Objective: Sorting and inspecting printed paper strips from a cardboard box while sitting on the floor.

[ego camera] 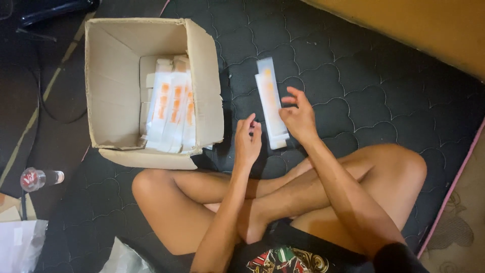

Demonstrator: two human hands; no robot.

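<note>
The right hand (299, 119) rests its fingers (292, 95) on a stack of long white packets (270, 101) on the dark quilted mattress (364, 86). The left hand (247, 141), fingers loose, hovers just beside the stack, near the open cardboard box (113, 76).

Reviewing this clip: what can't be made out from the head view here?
- Lower end of the white packets on the mattress: covered by the right hand.
- Left hand: whether it holds anything, too small to tell.
- Packets in the cardboard box: count hidden by overlap.
- Bottle: contents unclear, dim light.
</note>
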